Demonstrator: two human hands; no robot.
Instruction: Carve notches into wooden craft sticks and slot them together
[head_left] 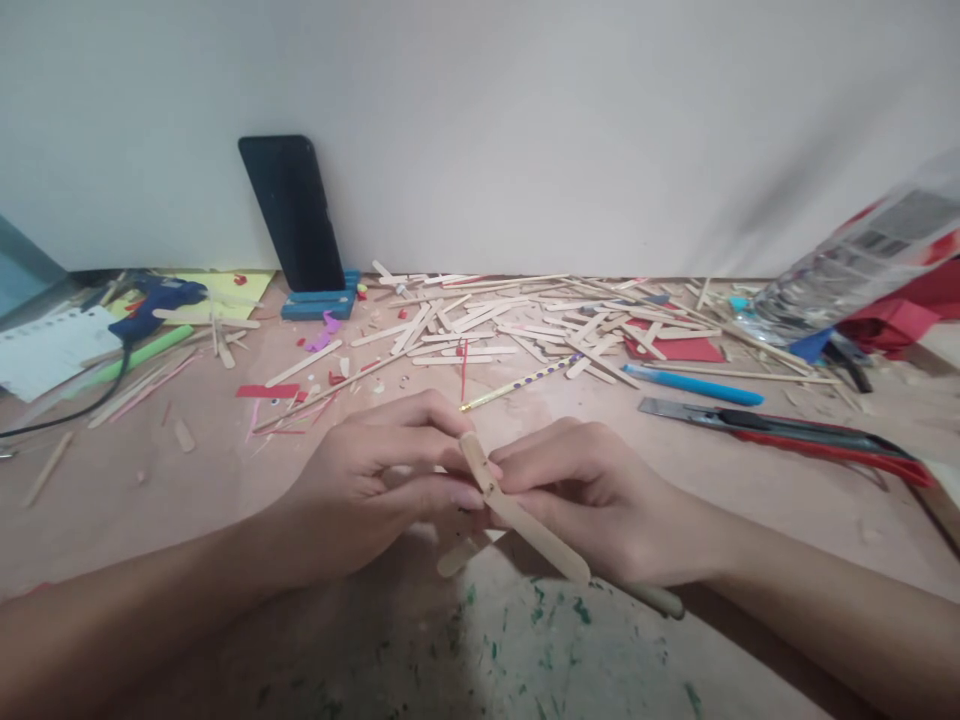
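At the front middle, over the table, both hands meet around a wooden craft stick. It slants down to the right and looks bent or joined near its upper end, with small dark marks there. My left hand is closed, thumb and fingers pinching it by the bend. From the other side my right hand is closed too, fingertips pressed at the same spot. A second craft stick pokes out below the left fingers. Under my right palm shows the end of a greyish rod; what holds it is hidden.
Loose craft sticks lie heaped along the wall. A phone leans in a blue stand. On the right are a utility knife with its blade out, a blue pen and a clear bottle; a glue gun lies left.
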